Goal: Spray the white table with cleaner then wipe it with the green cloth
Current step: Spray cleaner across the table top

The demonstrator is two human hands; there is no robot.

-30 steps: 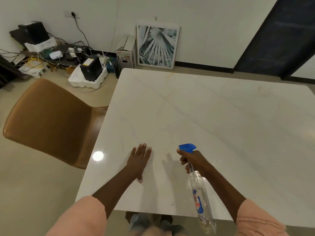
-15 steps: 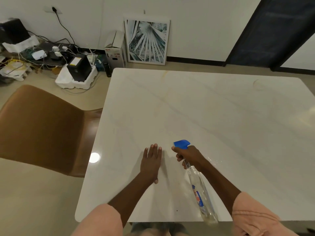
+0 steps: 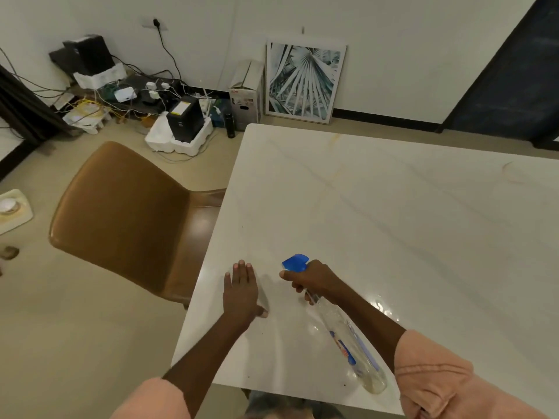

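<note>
The white marble-look table fills the right of the head view. My right hand grips the neck of a clear spray bottle with a blue trigger head, held tilted low over the table's near part, nozzle pointing away from me. My left hand rests flat on the tabletop, fingers straight, just left of the bottle. Wet droplets glisten on the surface right of my right forearm. No green cloth is in view.
A brown leather chair stands at the table's left edge. On the floor by the far wall lie cables and black boxes, a white carton and a framed leaf picture. A dark doorway is at the right.
My view has swung left and right, ending turned more to the left. Both hands have stayed close together on the near table, the left flat, the right keeping its grip on the bottle.
</note>
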